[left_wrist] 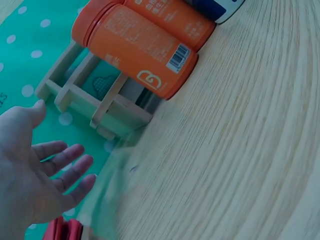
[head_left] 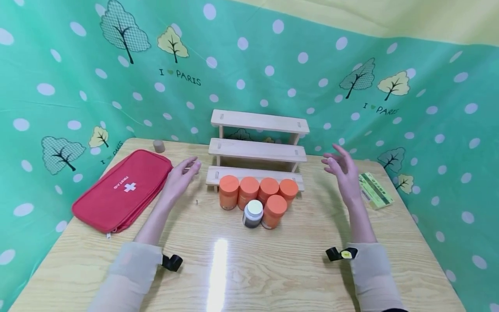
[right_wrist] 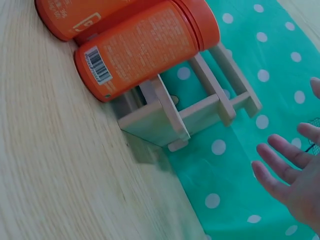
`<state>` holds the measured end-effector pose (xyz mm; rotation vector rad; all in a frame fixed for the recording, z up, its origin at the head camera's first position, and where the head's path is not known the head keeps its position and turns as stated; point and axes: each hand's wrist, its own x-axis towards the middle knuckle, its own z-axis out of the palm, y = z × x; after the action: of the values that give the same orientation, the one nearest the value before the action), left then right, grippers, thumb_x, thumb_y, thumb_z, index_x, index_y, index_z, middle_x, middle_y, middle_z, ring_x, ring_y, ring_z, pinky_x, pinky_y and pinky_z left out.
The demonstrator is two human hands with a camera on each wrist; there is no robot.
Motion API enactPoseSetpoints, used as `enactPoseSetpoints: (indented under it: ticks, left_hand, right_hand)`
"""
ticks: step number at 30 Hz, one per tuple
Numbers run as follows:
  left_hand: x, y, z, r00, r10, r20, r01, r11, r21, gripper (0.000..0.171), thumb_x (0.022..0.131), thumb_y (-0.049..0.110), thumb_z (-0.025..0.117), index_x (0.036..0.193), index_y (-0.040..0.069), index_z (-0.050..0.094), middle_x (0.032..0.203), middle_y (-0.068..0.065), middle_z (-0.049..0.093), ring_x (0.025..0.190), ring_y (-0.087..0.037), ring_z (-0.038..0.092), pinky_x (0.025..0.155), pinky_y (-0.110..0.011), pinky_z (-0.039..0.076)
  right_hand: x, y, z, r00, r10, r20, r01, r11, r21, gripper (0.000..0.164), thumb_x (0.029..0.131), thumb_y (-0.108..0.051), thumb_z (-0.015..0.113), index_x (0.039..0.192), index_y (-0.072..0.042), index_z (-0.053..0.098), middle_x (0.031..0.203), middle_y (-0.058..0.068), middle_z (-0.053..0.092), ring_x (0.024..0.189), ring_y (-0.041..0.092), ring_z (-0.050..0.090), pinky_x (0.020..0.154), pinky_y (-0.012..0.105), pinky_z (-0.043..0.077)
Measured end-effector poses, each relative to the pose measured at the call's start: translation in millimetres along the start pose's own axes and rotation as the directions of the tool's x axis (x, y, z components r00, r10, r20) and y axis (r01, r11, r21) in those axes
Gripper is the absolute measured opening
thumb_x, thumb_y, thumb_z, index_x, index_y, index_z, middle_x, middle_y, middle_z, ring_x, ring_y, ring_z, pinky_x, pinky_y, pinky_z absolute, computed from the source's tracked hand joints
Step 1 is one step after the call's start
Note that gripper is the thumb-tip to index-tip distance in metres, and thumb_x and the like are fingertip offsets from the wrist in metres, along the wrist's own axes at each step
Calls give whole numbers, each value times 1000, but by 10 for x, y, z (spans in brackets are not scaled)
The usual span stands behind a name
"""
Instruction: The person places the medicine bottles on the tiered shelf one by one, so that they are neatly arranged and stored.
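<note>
Orange plastic bottles [head_left: 248, 190], five of them, round and capped in the same orange, stand upright at the middle of the bench [head_left: 304, 251], between the two hands.

From the left, a red fabric first-aid pouch [head_left: 122, 190] with rounded corners, a white cross and white lettering lies flat on the pale wood-grain surface. Past its far end stands a small grey-brown cylinder [head_left: 159, 146]. Just beside the pouch's right edge, the left hand [head_left: 182, 178] is raised, wide and empty, its fingers loosely bent and the thumb well apart.

Next come the bottles: four in a back row, close together, and the fifth in front, toward the right. Left of that fifth one, and close against it, stands a shorter bottle with a white cap and a dark blue and white body [head_left: 253, 213]. The wrist views show the orange walls smooth and covered in fine pale print, with a white barcode label near the base; the leftmost also bears a pale looping logo. Behind the back row rises a pale wooden three-step rack [head_left: 257, 149], its lowest step partly hidden by the bottles; whether they touch it I cannot tell.

Farther right, the right hand [head_left: 343, 171] is raised too, wide and empty, fingers slightly bent. Beyond it lies a flat green and yellow printed box [head_left: 376, 190], near the bench's right edge
</note>
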<state>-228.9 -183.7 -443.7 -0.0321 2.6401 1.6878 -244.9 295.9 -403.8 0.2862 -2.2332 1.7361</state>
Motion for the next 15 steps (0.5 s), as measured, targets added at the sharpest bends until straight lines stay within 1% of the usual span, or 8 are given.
enactPoseSetpoints:
  ticks: [2, 5, 8, 10, 12, 14, 15]
  left_hand:
    - [8, -2, 37, 1000, -28, 14, 28, 999, -18, 76, 102, 63, 48, 157, 11, 42, 150, -19, 56, 135, -38, 58, 114, -53, 44]
    - [20, -3, 74, 997, -66, 48, 67, 998, -20, 76, 102, 64, 47, 155, 9, 44, 147, -20, 58, 132, -38, 61, 118, -53, 40]
    - [28, -24, 110, 992, -97, 78, 97, 995, 4, 76, 102, 66, 45, 154, 10, 47, 145, -21, 59, 129, -39, 62, 120, -55, 35]
    - [30, -53, 133, 989, -112, 101, 110, 994, 22, 75, 103, 66, 43, 153, 10, 47, 144, -22, 60, 128, -39, 60, 119, -57, 33]
    - [29, -83, 153, 985, -125, 122, 123, 992, 29, 77, 102, 67, 42, 153, 9, 47, 144, -22, 59, 128, -38, 59, 118, -58, 34]
    - [28, -108, 172, 982, -130, 140, 128, 992, 20, 78, 102, 66, 43, 153, 8, 47, 144, -22, 58, 128, -38, 58, 116, -57, 36]
    - [27, -115, 182, 981, -126, 145, 126, 992, 10, 77, 103, 65, 43, 153, 7, 47, 143, -22, 58, 128, -37, 57, 115, -55, 38]
  right_hand:
    - [-8, -5, 24, 1000, -1, 30, 1, 1000, -1, 52, 106, -24, 56, 156, -14, 42, 133, 20, 64, 113, 14, 70, 90, 20, 58]
    - [-17, -22, 89, 997, -8, 75, 6, 1000, 16, 51, 106, -22, 56, 155, -15, 43, 134, 25, 62, 114, 15, 70, 91, 22, 58]
    - [-22, -30, 176, 990, -8, 139, 6, 1000, 17, 53, 106, -20, 55, 157, -14, 41, 136, 30, 60, 113, 10, 70, 92, 23, 58]
    - [-31, -24, 222, 982, 0, 190, 0, 1000, 0, 54, 106, -19, 56, 158, -16, 39, 139, 32, 58, 113, 6, 69, 93, 23, 58]
    - [-42, -14, 247, 972, 9, 236, -5, 1000, -15, 56, 106, -18, 56, 159, -16, 37, 140, 32, 57, 113, 1, 67, 94, 21, 57]
    - [-51, -9, 254, 962, 14, 271, -7, 1000, -27, 57, 105, -17, 57, 159, -16, 37, 141, 31, 57, 114, 1, 67, 94, 21, 57]
    - [-52, -6, 253, 958, 13, 288, -5, 1000, -28, 57, 105, -15, 57, 159, -14, 37, 141, 31, 57, 115, 2, 67, 94, 21, 57]
